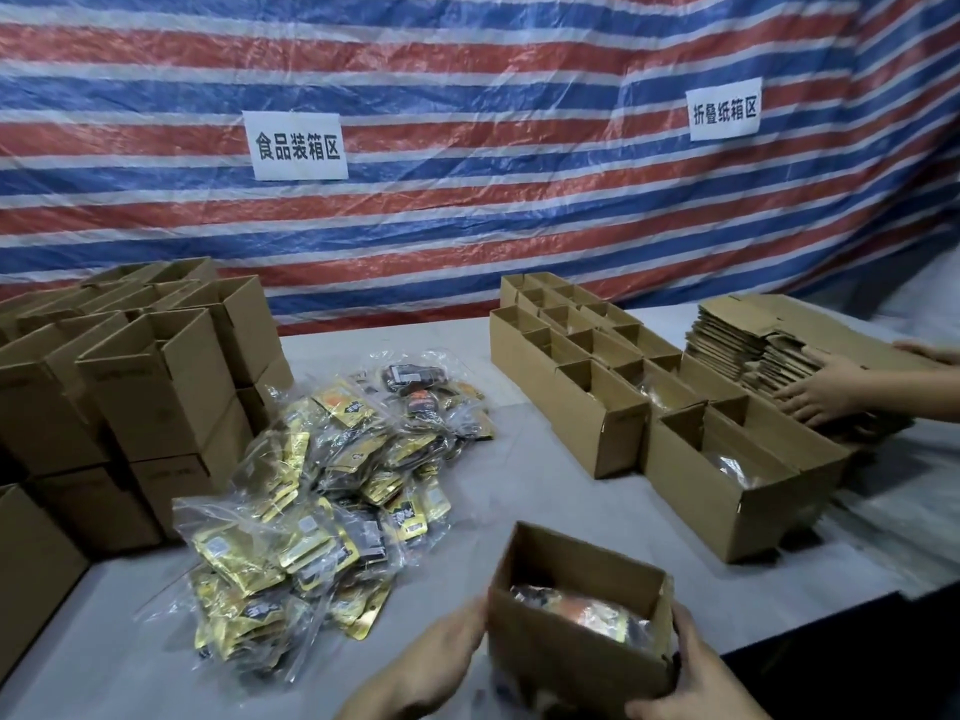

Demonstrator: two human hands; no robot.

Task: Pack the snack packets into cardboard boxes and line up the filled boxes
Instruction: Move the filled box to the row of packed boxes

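head view — open box (571, 662): at 6 o'clock in the picture, over the near edge of the desk (545, 491), tilted with its open top toward the camera; whether its base touches the desk cannot be told.
packet (587, 613): orange and dark, lying inside the open box and seen through the top.
left hand (431, 662): at the box's 9 o'clock, fingers curled against the left wall, gripping it.
right hand (696, 678): at the box's 3 o'clock, thumb up along the right corner, the other fingers wrapped low round that side — gripping too.
snack packets (332, 491): a loose heap, gold and dark in clear wrap, on the desk at 10 o'clock from the held box.
lined-up boxes (597, 402): at 1 o'clock, open-topped, side by side in rows; the nearest show packets inside.
stacked boxes (130, 387): at 9 o'clock, piled in layers just beside the heap.
flat cardboard (753, 345): at 2 o'clock, a stack of folded blanks.
second person's hands (815, 400): resting on that stack, fingers spread flat.
tarp (467, 70): red, white and blue stripes behind the desk, carrying two white signs (298, 145).
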